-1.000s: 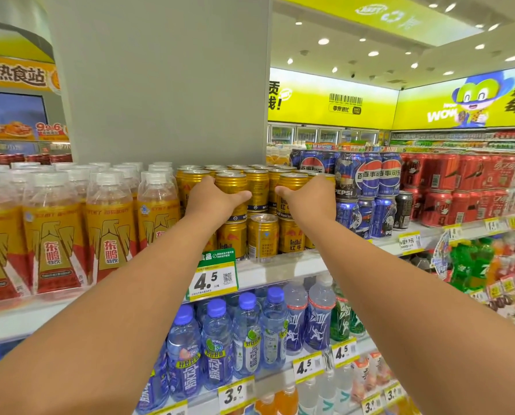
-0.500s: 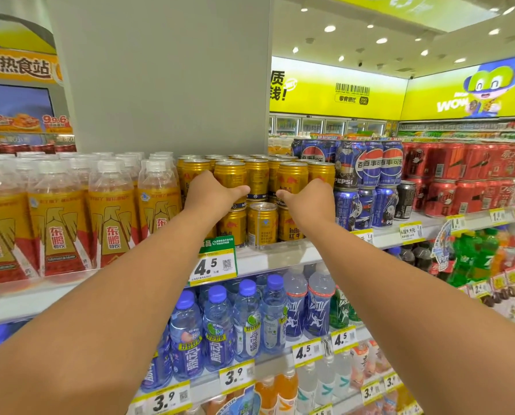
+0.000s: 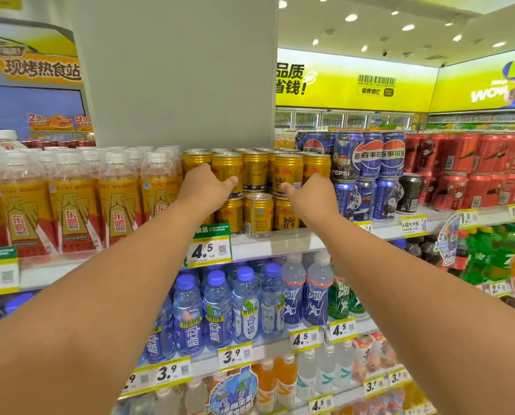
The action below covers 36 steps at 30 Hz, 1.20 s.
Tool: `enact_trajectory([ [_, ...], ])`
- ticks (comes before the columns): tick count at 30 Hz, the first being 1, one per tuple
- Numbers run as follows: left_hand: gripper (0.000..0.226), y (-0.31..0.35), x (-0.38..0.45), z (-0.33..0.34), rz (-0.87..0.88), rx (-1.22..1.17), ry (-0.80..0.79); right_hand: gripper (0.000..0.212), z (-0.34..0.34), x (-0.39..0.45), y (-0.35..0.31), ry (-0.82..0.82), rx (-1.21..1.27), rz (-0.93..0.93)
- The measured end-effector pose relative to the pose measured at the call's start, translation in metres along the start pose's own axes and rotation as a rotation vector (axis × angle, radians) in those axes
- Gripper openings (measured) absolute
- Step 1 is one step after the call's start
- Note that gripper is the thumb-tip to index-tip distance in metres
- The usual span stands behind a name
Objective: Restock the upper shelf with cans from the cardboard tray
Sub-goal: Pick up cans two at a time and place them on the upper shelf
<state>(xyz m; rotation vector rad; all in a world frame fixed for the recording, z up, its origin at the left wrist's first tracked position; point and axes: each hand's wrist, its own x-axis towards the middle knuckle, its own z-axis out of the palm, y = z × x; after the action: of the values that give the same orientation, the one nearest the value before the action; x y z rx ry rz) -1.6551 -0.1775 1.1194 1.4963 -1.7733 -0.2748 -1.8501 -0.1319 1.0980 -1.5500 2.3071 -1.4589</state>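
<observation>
Gold-and-red bottles [image 3: 70, 202] filled the upper shelf [image 3: 280, 244] at left. Left hand [image 3: 204, 187] reached among the stacked gold cans [image 3: 256, 172], thumb out; fingers were hidden behind it, so whether it gripped a can could not be told. Right hand [image 3: 311, 194] mirrored it beside the same stack, grip equally unclear. Blue Pepsi cans [image 3: 370, 157] and red cans [image 3: 472, 169] sat further right. Cardboard tray was out of view.
</observation>
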Motion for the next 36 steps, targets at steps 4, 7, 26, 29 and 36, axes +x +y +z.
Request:
enact_trajectory([
  [4, 0.073, 0.009, -0.02, -0.001, -0.002, 0.102, 0.039, 0.054, -0.014, 0.0, 0.014, -0.094, -0.088, -0.095],
  [7, 0.075, 0.019, -0.04, 0.001, -0.027, 0.162, 0.074, 0.064, -0.027, -0.002, 0.032, -0.188, -0.164, -0.209],
  [26, 0.064, -0.068, -0.232, 0.11, -0.119, 0.446, 0.05, 0.063, 0.049, -0.124, 0.187, -0.502, -0.118, -0.775],
  [29, 0.069, -0.117, -0.27, 0.142, -0.163, 0.424, 0.006, 0.061, 0.091, -0.171, 0.219, -0.58, -0.12, -0.725],
  [36, 0.063, -0.24, -0.376, 0.239, -0.292, 0.34, -0.09, 0.06, 0.199, -0.302, 0.331, -0.709, -0.059, -0.632],
])
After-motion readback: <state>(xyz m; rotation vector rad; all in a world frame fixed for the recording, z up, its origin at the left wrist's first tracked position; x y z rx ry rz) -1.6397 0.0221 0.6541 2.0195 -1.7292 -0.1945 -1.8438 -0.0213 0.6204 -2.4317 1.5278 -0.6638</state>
